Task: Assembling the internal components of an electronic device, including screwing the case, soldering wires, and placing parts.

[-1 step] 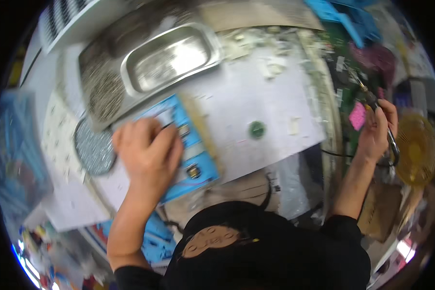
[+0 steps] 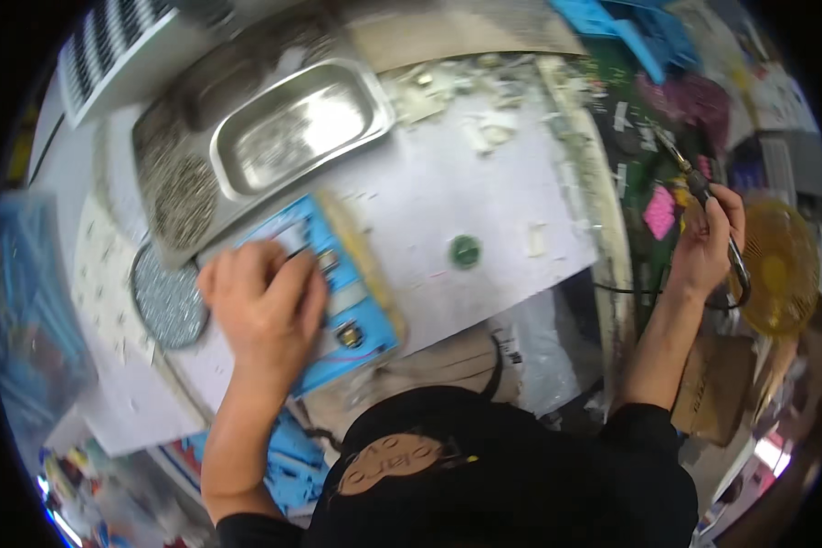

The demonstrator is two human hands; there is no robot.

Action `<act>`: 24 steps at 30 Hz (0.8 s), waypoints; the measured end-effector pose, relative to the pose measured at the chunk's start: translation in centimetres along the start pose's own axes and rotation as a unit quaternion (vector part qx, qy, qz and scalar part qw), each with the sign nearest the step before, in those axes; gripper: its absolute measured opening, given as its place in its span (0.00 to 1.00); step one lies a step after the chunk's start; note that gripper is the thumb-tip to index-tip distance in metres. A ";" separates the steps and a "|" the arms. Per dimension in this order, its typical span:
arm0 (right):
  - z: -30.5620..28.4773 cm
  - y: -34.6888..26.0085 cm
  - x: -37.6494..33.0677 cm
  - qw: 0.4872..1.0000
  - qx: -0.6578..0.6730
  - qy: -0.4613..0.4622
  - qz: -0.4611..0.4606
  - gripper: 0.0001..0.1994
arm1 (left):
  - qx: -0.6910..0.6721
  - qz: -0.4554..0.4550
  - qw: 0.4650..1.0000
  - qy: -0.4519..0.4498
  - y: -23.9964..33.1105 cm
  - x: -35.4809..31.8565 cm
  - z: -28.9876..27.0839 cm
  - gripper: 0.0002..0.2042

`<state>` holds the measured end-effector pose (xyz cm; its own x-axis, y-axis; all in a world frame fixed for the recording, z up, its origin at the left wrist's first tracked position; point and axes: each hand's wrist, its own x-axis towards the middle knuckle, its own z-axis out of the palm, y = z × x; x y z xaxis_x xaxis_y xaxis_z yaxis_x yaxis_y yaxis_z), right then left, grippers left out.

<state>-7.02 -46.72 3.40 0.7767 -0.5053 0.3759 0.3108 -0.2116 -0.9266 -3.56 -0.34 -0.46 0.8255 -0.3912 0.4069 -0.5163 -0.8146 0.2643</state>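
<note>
My left hand (image 2: 267,297) rests on the left part of a blue fixture plate (image 2: 374,331), its fingers curled and pressed together. What they pinch is hidden under the hand. The plate carries a small part with a round metallic centre (image 2: 348,334) and a pale strip. Out to the right, my right hand (image 2: 705,245) grips a soldering iron (image 2: 697,183) by its dark handle. Its metal tip points up and to the left, away from the plate. The iron's cord loops down below the hand.
A shallow steel pan (image 2: 382,96) sits on a larger tray of thin metal pieces (image 2: 184,196). Left of the plate is a round dish of small bits (image 2: 169,297). A green disc (image 2: 464,251) lies mid-table. Near the iron are a pink sponge (image 2: 659,212) and a yellow basket (image 2: 781,274).
The whole view has shifted slightly, so the table things appear a little further left and lower. Both hands keep their holds, and the iron stays at the right.
</note>
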 end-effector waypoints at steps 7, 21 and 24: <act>-3.2 0.2 3.8 0.974 -0.131 0.176 -0.059 0.03 | -0.004 0.014 1.000 -0.010 0.7 0.9 0.3 0.09; -8.6 7.1 5.3 0.967 0.097 0.038 0.234 0.25 | -0.073 0.021 0.997 0.002 -1.3 -0.4 -0.2 0.13; -4.9 5.8 1.4 0.951 0.171 -0.015 0.257 0.25 | -0.099 0.018 0.995 0.001 -2.1 -0.9 -1.2 0.17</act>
<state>-6.77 -52.73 -1.36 0.8882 -0.4428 -0.1223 0.0425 0.3443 -0.9379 -3.55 2.21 -0.35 0.8049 -0.4176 0.4216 -0.5810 -0.6991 0.4168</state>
